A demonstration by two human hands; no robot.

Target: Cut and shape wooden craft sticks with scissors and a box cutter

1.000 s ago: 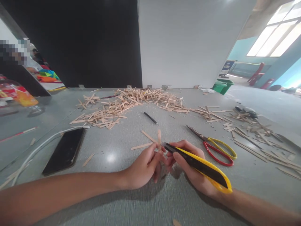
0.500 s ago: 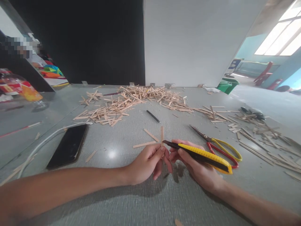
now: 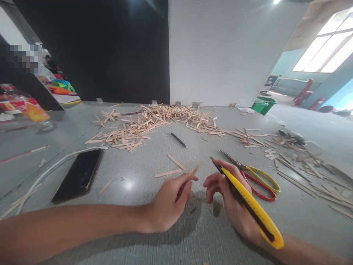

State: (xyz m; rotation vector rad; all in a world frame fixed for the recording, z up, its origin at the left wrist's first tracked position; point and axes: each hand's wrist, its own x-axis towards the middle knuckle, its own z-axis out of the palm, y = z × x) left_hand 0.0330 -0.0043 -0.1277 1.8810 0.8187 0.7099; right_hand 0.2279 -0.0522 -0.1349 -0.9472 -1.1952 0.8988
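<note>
Between the thumb and index finger of my left hand (image 3: 172,200) is a thin wooden craft stick (image 3: 195,170), its tip blurred by motion. My right hand (image 3: 231,191) grips a yellow and black utility knife (image 3: 249,206), its blade end pointing up and away from me. The knife is apart from the stick. Two flat craft sticks (image 3: 168,173) lie on the table just beyond my left hand. Scissors with red and yellow handles (image 3: 257,180) rest beside my right hand, and a black pen-like tool (image 3: 179,140) lies farther back.
A heap of craft sticks (image 3: 165,117) spreads along the black and white panels (image 3: 220,51). More strips (image 3: 311,173) are scattered at right. A phone (image 3: 78,176) and white cable (image 3: 41,182) lie at left, with a drink bottle (image 3: 35,110) behind. A green bin (image 3: 263,106) stands beyond.
The knife has drawn back from the stick, and my right hand has turned it more upright. My left hand has tilted the stick from upright to slanting right.
</note>
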